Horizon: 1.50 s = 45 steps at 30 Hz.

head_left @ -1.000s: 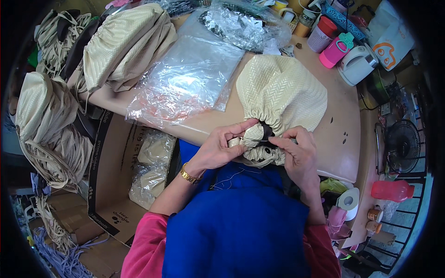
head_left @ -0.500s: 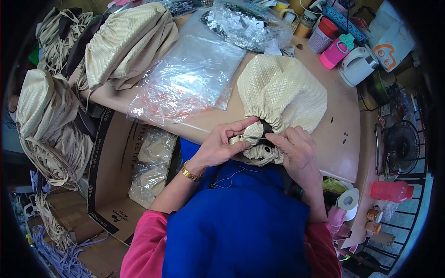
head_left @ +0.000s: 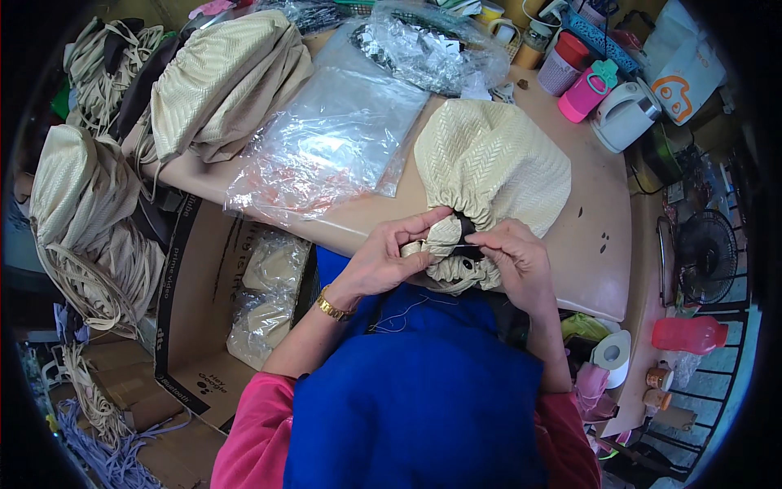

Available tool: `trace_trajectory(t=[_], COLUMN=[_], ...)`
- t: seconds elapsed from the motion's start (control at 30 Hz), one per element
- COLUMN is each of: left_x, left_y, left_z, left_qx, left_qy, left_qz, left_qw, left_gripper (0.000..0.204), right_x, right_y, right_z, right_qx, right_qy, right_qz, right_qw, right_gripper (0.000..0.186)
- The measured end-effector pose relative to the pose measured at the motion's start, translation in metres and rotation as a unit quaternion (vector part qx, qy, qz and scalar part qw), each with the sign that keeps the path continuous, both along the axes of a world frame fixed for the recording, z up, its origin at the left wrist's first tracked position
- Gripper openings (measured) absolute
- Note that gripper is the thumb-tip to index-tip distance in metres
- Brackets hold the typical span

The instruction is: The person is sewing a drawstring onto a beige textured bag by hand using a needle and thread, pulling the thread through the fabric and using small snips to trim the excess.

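A cream woven drawstring bag (head_left: pixel 493 163) lies at the near edge of the table (head_left: pixel 595 269), its gathered neck towards me around a dark opening. My left hand (head_left: pixel 383 257) has its fingers closed on the folded cream fabric left of that opening, thumb below and index finger above. My right hand (head_left: pixel 517 261) pinches a thin, needle-like item (head_left: pixel 463 244) at the opening, too small to make out for certain. A dark round fastener (head_left: pixel 467 264) shows just below.
Clear plastic sleeves (head_left: pixel 326 138) lie left of the bag, cream bags (head_left: pixel 220 81) are piled further left, and a cardboard box (head_left: pixel 204 310) with wrapped items stands below. Bottles (head_left: pixel 586 90), a kettle (head_left: pixel 627 114) and a fan (head_left: pixel 707 257) line the right.
My right hand has shifted slightly up and left at the bag's opening, its fingertips still pinching. My left hand holds about the same spot.
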<state>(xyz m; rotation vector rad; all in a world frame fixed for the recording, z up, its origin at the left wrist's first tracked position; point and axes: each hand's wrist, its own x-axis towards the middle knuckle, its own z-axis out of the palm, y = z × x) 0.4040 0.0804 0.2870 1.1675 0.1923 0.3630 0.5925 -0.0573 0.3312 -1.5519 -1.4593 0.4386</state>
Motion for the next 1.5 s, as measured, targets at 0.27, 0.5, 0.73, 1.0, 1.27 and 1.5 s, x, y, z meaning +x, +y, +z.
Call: trace_trajectory(t=[0.27, 0.5, 0.73, 1.0, 1.27, 1.5], left_x=[-0.001, -0.002, -0.002, 0.0, 0.001, -0.001], left_y=[0.001, 0.0, 0.002, -0.002, -0.001, 0.0], left_z=[0.002, 0.009, 0.014, 0.011, 0.006, -0.006], left_qx=[0.026, 0.034, 0.068, 0.034, 0.036, 0.006], left_qy=[0.007, 0.022, 0.036, 0.036, 0.041, 0.029], left_qz=[0.0, -0.001, -0.018, 0.017, 0.022, 0.041], left_qw=[1.0, 0.999, 0.997, 0.999, 0.998, 0.999], left_gripper=[0.071, 0.075, 0.078, 0.077, 0.076, 0.076], right_x=[-0.006, -0.014, -0.009, -0.014, -0.01, 0.025], right_y=[0.0, 0.001, 0.003, 0.001, 0.004, -0.025], right_z=[0.02, 0.025, 0.042, 0.0, -0.018, -0.024], right_qx=[0.032, 0.008, -0.064, 0.056, 0.062, 0.105], right_qy=[-0.267, -0.279, -0.311, -0.184, -0.165, 0.214], right_qz=[-0.022, -0.015, 0.031, -0.089, -0.062, -0.191], right_qw=[0.963, 0.96, 0.948, 0.977, 0.982, 0.952], right_gripper=[0.042, 0.042, 0.031, 0.022, 0.013, 0.02])
